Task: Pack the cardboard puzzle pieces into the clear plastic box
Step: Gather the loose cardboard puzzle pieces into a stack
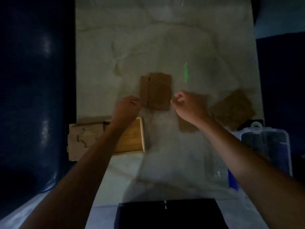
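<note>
The picture is dim and blurred. A stack of brown cardboard puzzle pieces (155, 90) lies in the middle of the pale table. More cardboard pieces lie at the right (232, 109), and one (186, 127) lies under my right wrist. A large clear plastic box (178, 156), smeared by motion, spans the space between my forearms. My left hand (127, 107) and my right hand (187, 105) each pinch a far corner of it, fingers closed, just below the middle stack.
A wooden tray (133, 134) with light jigsaw-cut pieces (84, 138) sits at the left table edge. A clear compartment organiser with a handle (265, 146) stands at the right edge. A black object (166, 214) lies at the near edge. Dark floor flanks the table.
</note>
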### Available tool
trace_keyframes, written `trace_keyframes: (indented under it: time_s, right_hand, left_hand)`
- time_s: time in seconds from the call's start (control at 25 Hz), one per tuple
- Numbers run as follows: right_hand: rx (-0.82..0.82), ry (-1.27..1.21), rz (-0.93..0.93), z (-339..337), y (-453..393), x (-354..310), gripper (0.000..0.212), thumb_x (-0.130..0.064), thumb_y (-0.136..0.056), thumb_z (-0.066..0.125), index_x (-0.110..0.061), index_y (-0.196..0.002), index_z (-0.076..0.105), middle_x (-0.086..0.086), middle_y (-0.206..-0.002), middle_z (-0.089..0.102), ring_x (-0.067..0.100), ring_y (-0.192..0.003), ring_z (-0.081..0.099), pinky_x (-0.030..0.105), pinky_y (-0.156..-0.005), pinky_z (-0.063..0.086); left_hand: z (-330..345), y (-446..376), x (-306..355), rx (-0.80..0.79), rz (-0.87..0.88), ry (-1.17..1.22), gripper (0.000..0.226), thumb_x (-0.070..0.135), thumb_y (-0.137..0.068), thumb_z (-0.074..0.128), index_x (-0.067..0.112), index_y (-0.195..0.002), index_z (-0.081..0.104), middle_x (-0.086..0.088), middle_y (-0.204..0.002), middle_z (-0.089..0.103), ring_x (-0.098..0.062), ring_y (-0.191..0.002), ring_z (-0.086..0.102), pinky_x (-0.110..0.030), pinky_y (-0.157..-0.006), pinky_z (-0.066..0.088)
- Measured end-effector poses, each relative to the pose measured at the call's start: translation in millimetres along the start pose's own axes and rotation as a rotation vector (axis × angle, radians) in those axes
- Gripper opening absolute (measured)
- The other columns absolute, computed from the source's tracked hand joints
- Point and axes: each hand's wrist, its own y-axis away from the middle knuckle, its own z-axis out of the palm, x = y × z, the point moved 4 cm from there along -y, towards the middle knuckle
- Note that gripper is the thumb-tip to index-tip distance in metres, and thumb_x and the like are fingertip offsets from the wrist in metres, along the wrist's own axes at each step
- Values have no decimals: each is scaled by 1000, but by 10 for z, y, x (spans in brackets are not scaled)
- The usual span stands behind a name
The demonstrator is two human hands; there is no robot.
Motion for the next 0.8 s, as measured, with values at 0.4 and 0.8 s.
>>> trace_keyframes:
  time_s: [0.4, 0.8]
  right_hand:
    - [10, 56, 99, 52, -729, -140, 43, -40, -77, 71, -14, -111, 66, 13, -115, 71, 33, -111, 64, 37, -90, 53]
    - [-196, -230, 136, -16, -945, -6, 40, -26, -74, 81, -8, -109, 73, 7, -105, 75, 12, -88, 66, 20, -64, 41]
  left_hand:
    - [94, -574, -93, -87, -192, 107, 44, 35, -82, 72, 5, -114, 65, -20, -106, 71, -35, -96, 69, -48, -89, 56]
    - [169, -600, 10, -145, -224, 230, 30, 25, -86, 72, 5, -104, 60, -23, -103, 70, -30, -83, 68, -47, -80, 58]
